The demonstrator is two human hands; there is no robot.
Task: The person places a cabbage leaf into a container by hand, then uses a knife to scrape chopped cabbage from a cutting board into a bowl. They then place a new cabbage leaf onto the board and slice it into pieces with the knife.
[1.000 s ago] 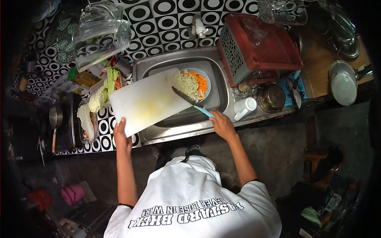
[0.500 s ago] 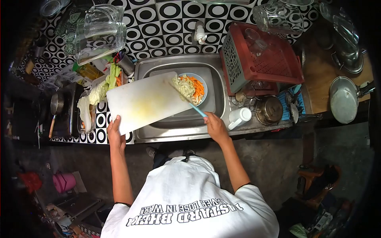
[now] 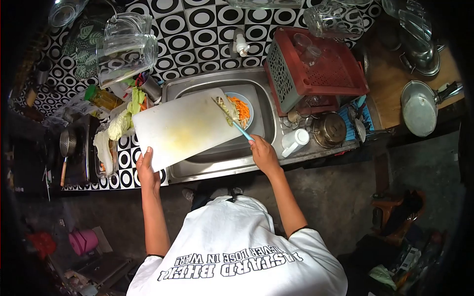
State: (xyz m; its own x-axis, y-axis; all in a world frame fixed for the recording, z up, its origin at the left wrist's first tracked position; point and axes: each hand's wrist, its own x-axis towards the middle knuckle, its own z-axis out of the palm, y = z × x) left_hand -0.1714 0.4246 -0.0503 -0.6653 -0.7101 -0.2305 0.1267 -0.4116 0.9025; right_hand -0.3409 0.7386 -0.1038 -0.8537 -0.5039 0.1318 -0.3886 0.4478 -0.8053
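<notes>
My left hand [image 3: 148, 167] is closed on the near left corner of a white cutting board [image 3: 177, 130]. The board is held over the sink [image 3: 212, 167], and its right end overlaps a light-blue bowl [image 3: 253, 111]. Orange carrot strips [image 3: 241, 109] show in the bowl, with pale chopped vegetable beside them. In my right hand [image 3: 264, 155] is a knife [image 3: 240, 129] with a light-blue handle; its blade lies across the board's right end, where some pale green chopped pieces [image 3: 227, 112] sit. Part of the bowl is hidden under the board.
Right of the sink stand a red and grey crate [image 3: 321, 64], a white mug [image 3: 296, 142] and a metal pot [image 3: 328, 129]. Cabbage [image 3: 121, 124] and a jar of yellow liquid [image 3: 106, 97] are on the left. A tap [image 3: 241, 45] juts from the tiled wall.
The knife blade has moved up and left on the board's right end. The board covers more of the bowl, and less pale vegetable shows. The whole view has shifted slightly.
</notes>
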